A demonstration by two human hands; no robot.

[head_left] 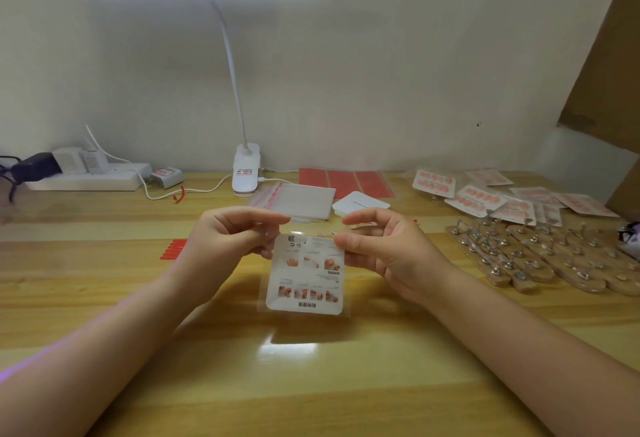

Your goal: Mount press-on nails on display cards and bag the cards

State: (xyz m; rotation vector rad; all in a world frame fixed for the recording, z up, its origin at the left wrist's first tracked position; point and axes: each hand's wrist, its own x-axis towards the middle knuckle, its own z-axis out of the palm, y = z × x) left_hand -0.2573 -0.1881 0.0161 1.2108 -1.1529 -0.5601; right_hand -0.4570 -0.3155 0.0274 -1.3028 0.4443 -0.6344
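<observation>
From my feed: left hand (228, 232) at 9 o'clock pinches the clear bag's (304, 308) top left corner. Dead centre, the printed display card (306, 274) hangs inside it, above the wooden desk (346, 384). Right hand (377, 246) at 3 o'clock pinches the other corner, thumb against forefinger.

Bare table (311, 384) lies in front; wooden nail stands (540, 256) crowd the right side.

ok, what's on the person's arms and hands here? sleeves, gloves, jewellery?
Nothing worn that shows. Left hand and right hand are bare: no gloves, and no rings visible on the fingers. Both forearms are bare to the frame edge, with no sleeves, watch or bracelets in view.
</observation>
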